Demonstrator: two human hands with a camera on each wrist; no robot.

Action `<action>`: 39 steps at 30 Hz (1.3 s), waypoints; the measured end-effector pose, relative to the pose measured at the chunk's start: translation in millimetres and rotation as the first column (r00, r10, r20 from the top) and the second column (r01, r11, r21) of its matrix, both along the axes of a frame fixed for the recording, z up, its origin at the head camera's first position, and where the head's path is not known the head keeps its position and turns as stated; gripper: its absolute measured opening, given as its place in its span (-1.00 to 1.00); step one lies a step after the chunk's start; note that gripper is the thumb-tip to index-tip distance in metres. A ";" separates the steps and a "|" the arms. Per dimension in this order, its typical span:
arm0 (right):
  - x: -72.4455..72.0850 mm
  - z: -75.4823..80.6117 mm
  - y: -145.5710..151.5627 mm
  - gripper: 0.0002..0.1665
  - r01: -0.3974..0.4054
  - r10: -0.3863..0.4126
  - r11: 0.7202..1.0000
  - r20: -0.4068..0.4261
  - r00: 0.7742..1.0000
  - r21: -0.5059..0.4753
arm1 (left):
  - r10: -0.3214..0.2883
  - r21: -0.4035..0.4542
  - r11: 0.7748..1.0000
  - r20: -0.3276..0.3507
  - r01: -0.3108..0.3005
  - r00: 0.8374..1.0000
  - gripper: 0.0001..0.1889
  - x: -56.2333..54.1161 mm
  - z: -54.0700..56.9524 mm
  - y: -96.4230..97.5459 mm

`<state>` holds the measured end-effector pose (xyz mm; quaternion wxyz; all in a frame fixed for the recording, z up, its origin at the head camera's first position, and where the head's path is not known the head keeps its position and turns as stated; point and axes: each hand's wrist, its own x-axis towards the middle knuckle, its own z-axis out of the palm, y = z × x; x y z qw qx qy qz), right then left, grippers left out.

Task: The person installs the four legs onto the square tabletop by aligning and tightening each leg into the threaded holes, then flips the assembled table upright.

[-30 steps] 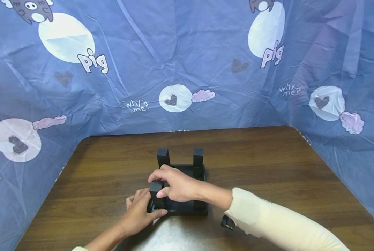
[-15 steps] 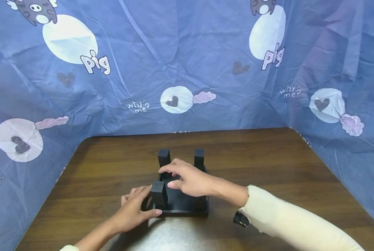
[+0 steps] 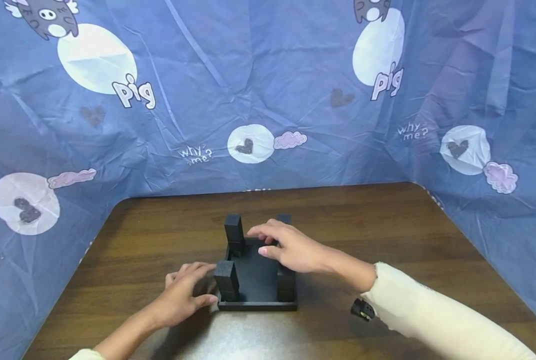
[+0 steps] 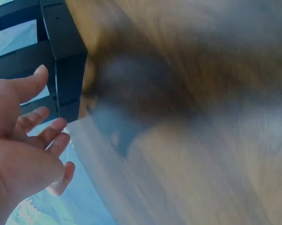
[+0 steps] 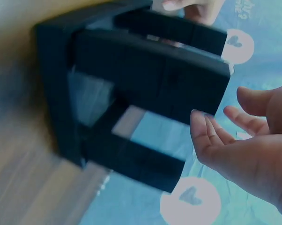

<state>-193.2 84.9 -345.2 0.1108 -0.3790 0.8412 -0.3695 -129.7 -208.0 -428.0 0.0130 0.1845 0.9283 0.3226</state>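
Note:
A black tray-like base [image 3: 259, 275] with a low rim lies on the table, and black square posts stand upright at its corners. The front left post [image 3: 227, 281] and the back left post [image 3: 234, 235] show fully; my right hand partly covers the back right post [image 3: 284, 219]. Over the base's right side my right hand [image 3: 292, 247] hovers, fingers loosely bent, holding nothing. In the right wrist view its fingertips [image 5: 197, 124] are close to a post's end; contact is unclear. My left hand [image 3: 180, 297] lies beside the base's left edge with fingers spread, gripping nothing.
The brown wooden table [image 3: 362, 230] extends around the base. A blue printed cloth [image 3: 295, 100] hangs behind and along the sides. A small black wrist camera [image 3: 362, 309] sits under my right sleeve [image 3: 412, 290].
My right hand has let go of the front left post and moved right across the base. My left hand has drawn back a little to the left, off the base's front corner.

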 end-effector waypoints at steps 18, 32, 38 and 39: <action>-13.2 -33.5 52.1 -0.46 0.040 0.032 0.949 -0.225 0.974 0.311 | -0.252 -0.391 0.917 -0.404 0.083 0.880 -0.30 -22.7 -7.1 -15.8; -8.1 -82.7 46.4 -0.84 0.055 0.213 0.835 -0.414 0.885 0.547 | -0.358 -0.498 0.855 -0.366 0.144 0.859 -0.87 -40.2 -21.8 6.3; -11.1 -94.0 46.7 -0.85 0.083 0.195 0.877 -0.508 0.839 0.473 | -0.339 -0.491 0.860 -0.342 0.140 0.876 -0.85 -43.6 -23.9 9.6; -11.6 -95.2 47.2 -0.86 0.084 0.196 0.882 -0.522 0.830 0.464 | -0.335 -0.488 0.862 -0.343 0.138 0.878 -0.84 -44.1 -24.1 9.8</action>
